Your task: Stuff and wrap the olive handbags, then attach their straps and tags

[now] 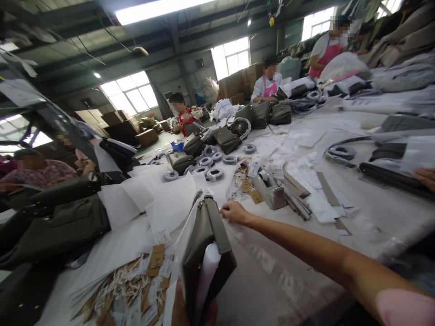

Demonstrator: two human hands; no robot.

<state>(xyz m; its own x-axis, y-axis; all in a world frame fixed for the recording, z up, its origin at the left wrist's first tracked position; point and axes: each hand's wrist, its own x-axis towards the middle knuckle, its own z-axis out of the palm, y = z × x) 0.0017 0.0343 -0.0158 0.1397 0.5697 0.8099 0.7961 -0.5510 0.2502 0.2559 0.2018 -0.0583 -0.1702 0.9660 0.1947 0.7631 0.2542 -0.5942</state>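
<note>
A dark olive handbag (pixel 207 244) stands tilted in front of me, with white padding (pixel 208 267) showing in its open side and a white sheet (pixel 186 231) along its left face. My left hand (pixel 180 305) grips the bag's near lower end, its fingers partly hidden by the bag. Beside the bag's far upper end is my right hand (pixel 235 212), its fingers closed; whatever they hold is too small to make out. Loose brown hang tags (pixel 156 260) with white strings lie in a heap left of the bag.
A tape dispenser (pixel 270 188) stands beyond my right hand, near cardboard strips (pixel 297 192). Wrapped strap coils (pixel 215 174) and more handbags (pixel 227 138) lie farther back. Dark bags (pixel 68 222) are piled at left. Another person's hand (pixel 426 177) reaches in at right; several co-workers surround the table.
</note>
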